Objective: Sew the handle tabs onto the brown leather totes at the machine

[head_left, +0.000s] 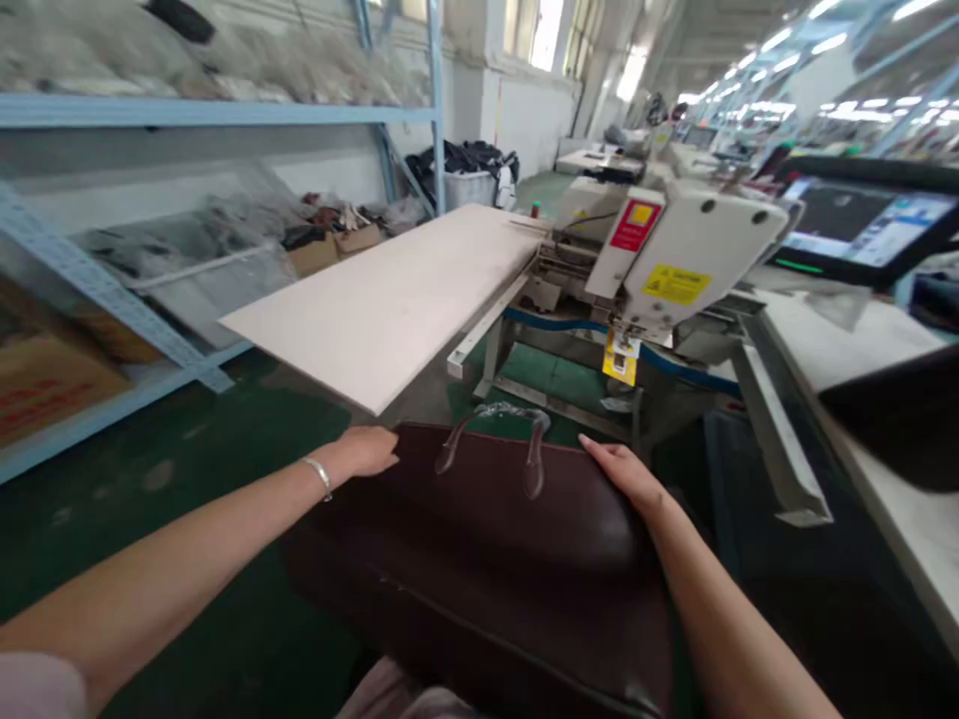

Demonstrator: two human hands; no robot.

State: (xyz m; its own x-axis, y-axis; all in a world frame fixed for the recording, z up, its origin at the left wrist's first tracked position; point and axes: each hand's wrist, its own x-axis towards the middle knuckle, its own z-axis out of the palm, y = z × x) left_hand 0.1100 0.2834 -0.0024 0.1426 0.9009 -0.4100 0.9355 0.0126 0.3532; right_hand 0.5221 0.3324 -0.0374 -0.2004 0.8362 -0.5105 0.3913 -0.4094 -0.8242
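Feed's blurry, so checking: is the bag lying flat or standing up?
Lying flat: the bag rests on its broad side, handles pointing away, left hand and right hand at its far corners.

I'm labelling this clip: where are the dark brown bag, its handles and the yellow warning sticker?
dark brown bag (509,559), head view, middle of its upper face.
bag handles (533,469), head view, on the right-hand strap.
yellow warning sticker (675,284), head view, at its centre.

Dark brown leather handbag (494,559), lying flat on lap, wrapped handles (498,439) pointing forward
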